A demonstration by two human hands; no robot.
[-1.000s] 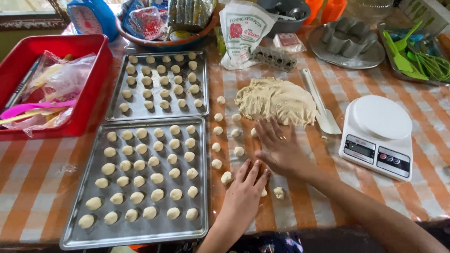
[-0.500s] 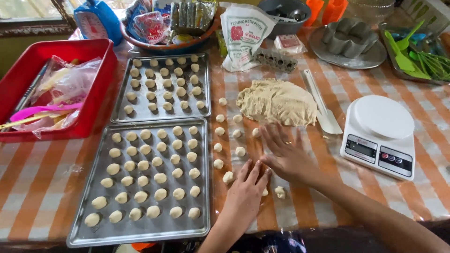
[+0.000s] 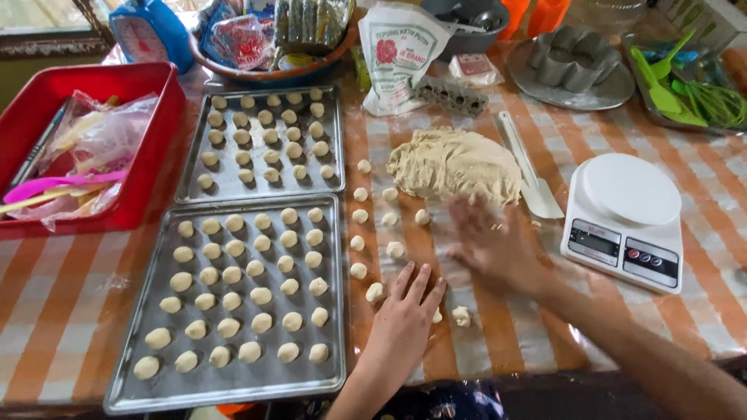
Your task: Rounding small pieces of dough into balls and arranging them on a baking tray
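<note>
Your left hand [image 3: 405,319] lies flat on the bench [image 3: 62,311], palm down, fingers together and stretched out; it holds nothing that I can see, but a small ball may be hidden under the palm. Your right hand [image 3: 494,245] is blurred, fingers spread wide, palm down over the cloth just below the dough lump [image 3: 455,165]. I cannot tell if it has a piece under it.

The loose dough balls [image 3: 362,233] sit in two short rows on the bench, between the near tray [image 3: 124,381] and the dough lump. One ball [image 3: 461,316] lies alone beside your left hand, another [image 3: 375,292] is just left of your fingers.

Risks, as I judge them:
- Left hand is v. close to the balls near it; a small slide sideways can flatten or roll them.
- Right hand is near the spatula [image 3: 529,167] and the scale [image 3: 626,218]; a wide sweep can knock the spatula, or put flour on the scale's buttons.
- Near tray is almost full, w/ balls close together. If you drop more in w/o care they touch and stick.
- Balls on the bare cloth may stick to it if pressed hard.

The far tray [image 3: 194,190] and red tub [image 3: 148,155] are well apart from both hands.
</note>
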